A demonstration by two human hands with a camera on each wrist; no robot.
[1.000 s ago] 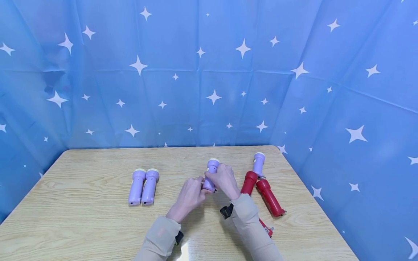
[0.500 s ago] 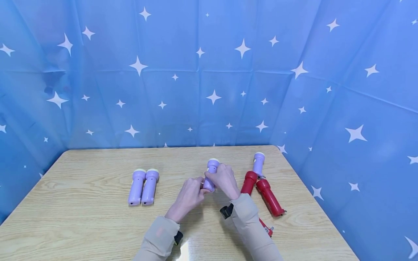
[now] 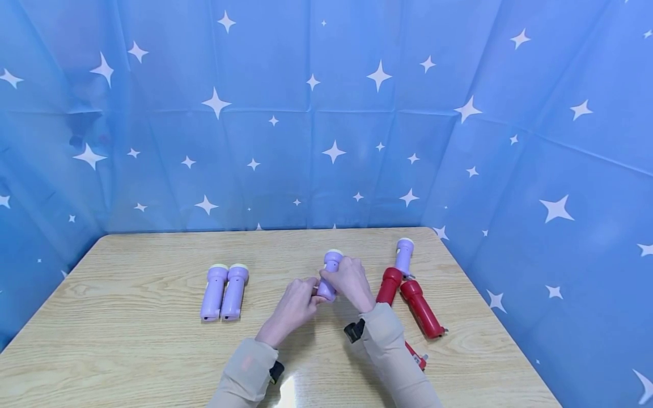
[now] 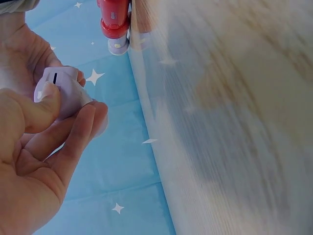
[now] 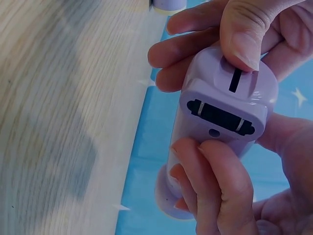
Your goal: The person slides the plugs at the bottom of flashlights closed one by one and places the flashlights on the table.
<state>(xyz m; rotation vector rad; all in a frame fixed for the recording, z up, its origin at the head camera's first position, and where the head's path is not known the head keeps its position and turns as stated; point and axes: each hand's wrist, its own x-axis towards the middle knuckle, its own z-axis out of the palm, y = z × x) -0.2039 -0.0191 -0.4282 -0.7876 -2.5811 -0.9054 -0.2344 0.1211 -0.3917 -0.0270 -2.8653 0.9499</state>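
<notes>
A purple flashlight [image 3: 333,262] is held by both hands above the middle of the table. My right hand [image 3: 351,281] grips its body, fingers wrapped around it below the head. With its thumb on the tail end, my left hand [image 3: 295,306] pinches the flashlight's base; the right wrist view shows this thumb [image 5: 246,49] beside a narrow black slot. A dark recess [image 5: 220,116] with two metal strips lies in the flashlight's tail. Part of the body is hidden behind the fingers.
Two purple flashlights, one [image 3: 214,292] beside another [image 3: 234,292], lie at the left. To the right are a purple flashlight [image 3: 404,256], a red flashlight [image 3: 390,283], another red flashlight [image 3: 422,310] with prongs out, and a red piece [image 3: 419,358] mostly behind my sleeve. A starry blue curtain [image 3: 285,141] stands behind.
The small dark prongs seen at the held flashlight's tail a second ago no longer show. Both hands keep their hold, with the flashlight slightly lower.
</notes>
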